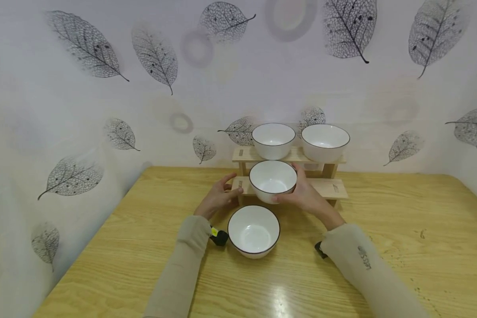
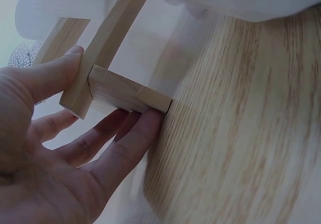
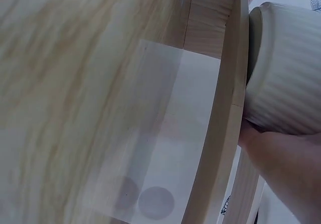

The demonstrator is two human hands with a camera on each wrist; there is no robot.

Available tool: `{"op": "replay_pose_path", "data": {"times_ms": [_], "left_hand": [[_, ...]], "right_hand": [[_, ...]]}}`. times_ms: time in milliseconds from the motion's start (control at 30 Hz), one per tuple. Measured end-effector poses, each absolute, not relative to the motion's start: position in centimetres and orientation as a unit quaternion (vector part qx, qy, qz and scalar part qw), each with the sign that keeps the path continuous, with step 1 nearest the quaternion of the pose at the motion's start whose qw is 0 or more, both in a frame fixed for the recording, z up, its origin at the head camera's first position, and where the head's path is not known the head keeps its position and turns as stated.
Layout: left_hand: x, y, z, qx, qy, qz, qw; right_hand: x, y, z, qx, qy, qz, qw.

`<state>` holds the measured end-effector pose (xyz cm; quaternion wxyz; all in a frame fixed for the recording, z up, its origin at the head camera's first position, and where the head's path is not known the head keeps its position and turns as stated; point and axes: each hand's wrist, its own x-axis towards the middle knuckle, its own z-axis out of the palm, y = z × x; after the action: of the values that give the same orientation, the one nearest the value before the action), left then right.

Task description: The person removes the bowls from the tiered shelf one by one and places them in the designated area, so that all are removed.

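My right hand (image 1: 304,194) grips a white bowl with a dark rim (image 1: 273,176), its thumb on the near side and its fingers round the far right. That bowl is upright over the lower step of a two-step wooden stand (image 1: 326,187); the right wrist view shows its ribbed base (image 3: 288,68) right at the plank. My left hand (image 1: 219,196) holds the left end of the stand. In the left wrist view its thumb lies on the plank end (image 2: 93,58) and its fingertips press the leg (image 2: 128,91). Another such bowl (image 1: 254,230) stands on the table between my forearms.
Two more white bowls, a left one (image 1: 273,140) and a right one (image 1: 325,142), sit upright on the stand's top step. Behind the wooden table (image 1: 143,247) is a wall covering (image 1: 155,132) printed with leaves. Dark wrist devices show beneath both sleeves.
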<state>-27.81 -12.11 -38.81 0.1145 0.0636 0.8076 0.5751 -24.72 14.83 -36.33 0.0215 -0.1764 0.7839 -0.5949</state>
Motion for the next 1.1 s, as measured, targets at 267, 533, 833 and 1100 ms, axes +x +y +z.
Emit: {"op": "replay_pose_path", "data": {"times_ms": [267, 533, 833, 1100], "left_hand": [[-27.3, -12.6, -38.6, 0.059, 0.807, 0.579, 0.105], [-27.3, -12.2, -39.0, 0.068, 0.807, 0.579, 0.098], [-27.4, -11.8, -39.1, 0.076, 0.809, 0.576, 0.093], [-27.4, -11.7, -38.9, 0.070, 0.811, 0.573, 0.092]], "right_hand": [[-24.8, 13.9, -36.6, -0.184, 0.781, -0.597, 0.006], [-24.4, 14.3, -36.6, -0.176, 0.790, -0.588, 0.000], [-24.0, 14.4, -36.4, -0.177, 0.785, -0.594, -0.002], [-23.8, 14.5, -36.0, -0.169, 0.794, -0.583, -0.002]]}}
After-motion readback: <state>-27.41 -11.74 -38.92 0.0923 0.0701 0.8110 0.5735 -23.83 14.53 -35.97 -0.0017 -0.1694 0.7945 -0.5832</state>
